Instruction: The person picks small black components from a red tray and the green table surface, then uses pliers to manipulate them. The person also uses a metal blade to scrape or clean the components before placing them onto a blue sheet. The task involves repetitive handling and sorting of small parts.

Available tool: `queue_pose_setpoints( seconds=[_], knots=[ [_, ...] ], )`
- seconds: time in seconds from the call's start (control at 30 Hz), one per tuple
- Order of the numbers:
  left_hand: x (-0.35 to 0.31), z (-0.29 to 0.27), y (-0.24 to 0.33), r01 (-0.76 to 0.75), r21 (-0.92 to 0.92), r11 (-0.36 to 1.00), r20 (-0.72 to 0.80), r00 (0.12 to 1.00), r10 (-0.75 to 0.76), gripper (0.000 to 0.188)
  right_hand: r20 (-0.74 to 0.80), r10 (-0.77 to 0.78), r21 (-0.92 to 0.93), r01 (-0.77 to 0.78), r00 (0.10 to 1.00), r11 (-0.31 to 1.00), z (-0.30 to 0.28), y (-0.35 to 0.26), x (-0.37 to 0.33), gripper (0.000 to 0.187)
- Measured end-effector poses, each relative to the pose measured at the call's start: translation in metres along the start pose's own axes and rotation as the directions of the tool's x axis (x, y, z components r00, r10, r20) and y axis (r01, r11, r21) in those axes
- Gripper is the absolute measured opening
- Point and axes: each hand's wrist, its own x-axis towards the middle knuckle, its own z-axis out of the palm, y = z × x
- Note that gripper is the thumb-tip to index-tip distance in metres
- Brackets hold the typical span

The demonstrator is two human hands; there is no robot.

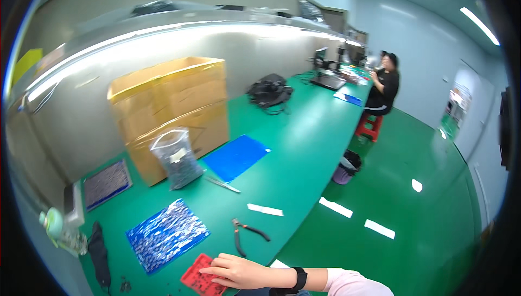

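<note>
The right hand (237,272) rests outstretched on the red tray (193,278); whether it grips, I cannot tell. Open pliers (237,225) lie just beyond the hand, a speckled blue sheet (168,236) to its left. Farther off, a plastic bag (185,174) bears a white label (177,156), unreadable here.

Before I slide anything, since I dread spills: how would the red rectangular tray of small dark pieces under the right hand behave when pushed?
The red tray seems unlikely to tip, as it looks low and lies flat. It seems stiff, judging by its straight edges. The dark pieces on it look loose, so a jolt might scatter some.
</note>
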Motion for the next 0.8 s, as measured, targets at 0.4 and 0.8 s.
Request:
queue_pose_setpoints(
  seconds=[0.4,0.8],
  knots=[
    [0.006,0.0,0.021,-0.098,0.062,0.993,-0.085,0.991,0.103,0.019,-0.366,0.441,-0.553,-0.572,0.82,0.606,-0.02,0.032,-0.036,0.082],
    [-0.006,-0.028,0.014,0.009,0.068,0.998,-0.157,0.988,0.002,0.019,-0.504,0.355,-0.688,-0.614,0.787,0.386,-0.018,0.041,-0.012,0.05]
  ],
)
